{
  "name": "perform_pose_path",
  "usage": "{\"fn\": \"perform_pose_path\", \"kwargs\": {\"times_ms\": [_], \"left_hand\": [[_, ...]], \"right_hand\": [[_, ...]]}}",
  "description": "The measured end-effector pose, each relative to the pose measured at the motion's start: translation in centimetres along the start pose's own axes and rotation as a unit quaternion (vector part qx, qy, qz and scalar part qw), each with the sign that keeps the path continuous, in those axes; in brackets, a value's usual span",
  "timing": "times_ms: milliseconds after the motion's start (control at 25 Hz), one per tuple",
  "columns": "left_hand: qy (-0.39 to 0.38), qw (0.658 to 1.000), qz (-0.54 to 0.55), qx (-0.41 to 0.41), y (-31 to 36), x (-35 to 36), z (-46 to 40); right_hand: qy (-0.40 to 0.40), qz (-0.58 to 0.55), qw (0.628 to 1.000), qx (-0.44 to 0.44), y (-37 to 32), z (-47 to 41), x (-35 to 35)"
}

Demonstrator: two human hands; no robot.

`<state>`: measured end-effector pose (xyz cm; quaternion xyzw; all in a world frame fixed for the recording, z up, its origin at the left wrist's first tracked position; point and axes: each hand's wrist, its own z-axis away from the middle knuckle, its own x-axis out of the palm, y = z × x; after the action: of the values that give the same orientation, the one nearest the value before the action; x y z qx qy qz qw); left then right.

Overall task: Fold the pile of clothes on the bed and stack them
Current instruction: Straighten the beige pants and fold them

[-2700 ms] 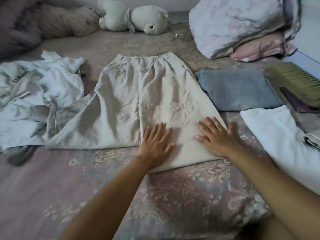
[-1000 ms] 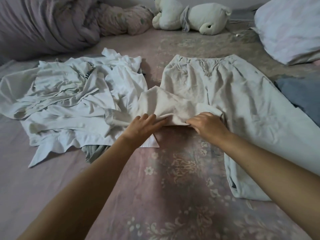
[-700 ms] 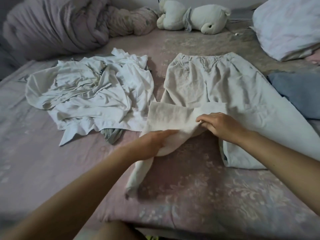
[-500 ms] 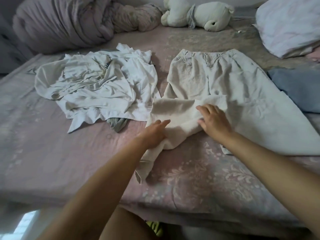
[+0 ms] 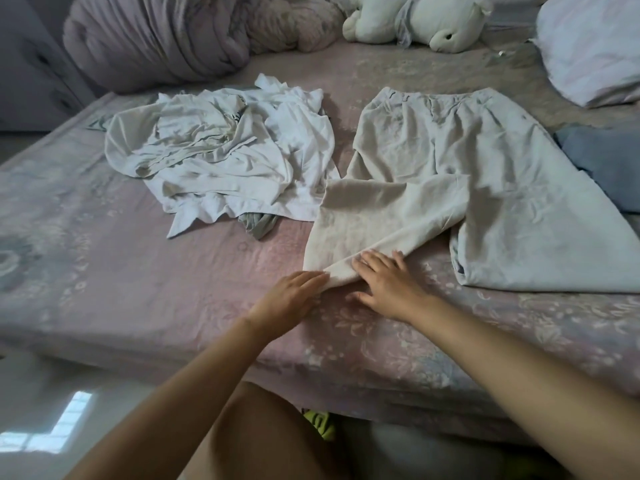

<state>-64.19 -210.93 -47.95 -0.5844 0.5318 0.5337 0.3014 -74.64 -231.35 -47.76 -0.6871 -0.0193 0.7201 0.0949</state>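
Observation:
Beige wide-leg trousers [image 5: 460, 161] lie spread on the pink floral bed [image 5: 138, 289], waistband towards the far side. Their left leg is bunched and twisted, its hem drawn to the near edge. My left hand [image 5: 291, 299] touches the hem's corner with straight fingers. My right hand [image 5: 388, 282] lies flat, fingers spread, on the same hem just to the right. A crumpled pile of white clothes [image 5: 221, 161] lies to the left of the trousers, with a grey-green piece [image 5: 259, 225] poking out beneath it.
A folded blue-grey garment [image 5: 609, 164] lies at the right edge. A white plush toy [image 5: 415, 19], a rolled duvet [image 5: 166, 36] and a pillow [image 5: 595, 46] line the far side. The bed's near edge runs just below my wrists, floor beyond.
Both hands drew the trousers' left leg out from over the right leg and down towards the near edge. Earlier they pinched the cloth; now they lie flat on its hem.

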Motion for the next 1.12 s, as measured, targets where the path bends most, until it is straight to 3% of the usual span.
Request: {"fn": "perform_pose_path", "kwargs": {"times_ms": [120,200,280,520,640,760,840,920,1000,1120], "left_hand": [[0.015,0.975,0.136,-0.177,1.5,-1.7,-1.0],[0.021,0.948,0.190,-0.254,1.9,-3.0,-1.7],[0.040,0.922,0.258,-0.286,2.4,-4.4,-2.2],[0.058,0.830,0.460,-0.309,3.7,-6.5,-1.7],[0.060,0.811,0.496,-0.304,3.3,-6.9,-1.1],[0.131,0.791,0.478,-0.358,4.1,-7.4,-1.5],[0.173,0.804,0.423,-0.381,4.3,-7.6,-2.0],[0.174,0.837,0.364,-0.369,4.3,-7.7,-2.3],[0.154,0.857,0.355,-0.341,4.5,-8.2,-2.7],[0.132,0.858,0.388,-0.311,4.8,-8.7,-2.7]], "right_hand": [[0.041,-0.030,0.999,-0.008,-2.3,0.4,0.6],[0.111,-0.028,0.993,-0.017,-3.5,0.4,0.7],[0.163,-0.046,0.985,0.005,-4.3,0.2,0.2],[0.193,-0.090,0.977,0.000,-5.7,0.4,-0.5],[0.283,-0.078,0.955,0.044,-5.7,0.5,-1.0],[0.399,-0.082,0.906,0.113,-6.8,0.5,-2.1],[0.406,-0.121,0.904,0.063,-8.1,0.8,-2.4],[0.347,-0.135,0.927,0.034,-9.4,1.2,-2.5],[0.327,-0.149,0.931,0.069,-9.8,1.0,-2.9],[0.337,-0.162,0.921,0.104,-9.4,0.4,-3.5]]}}
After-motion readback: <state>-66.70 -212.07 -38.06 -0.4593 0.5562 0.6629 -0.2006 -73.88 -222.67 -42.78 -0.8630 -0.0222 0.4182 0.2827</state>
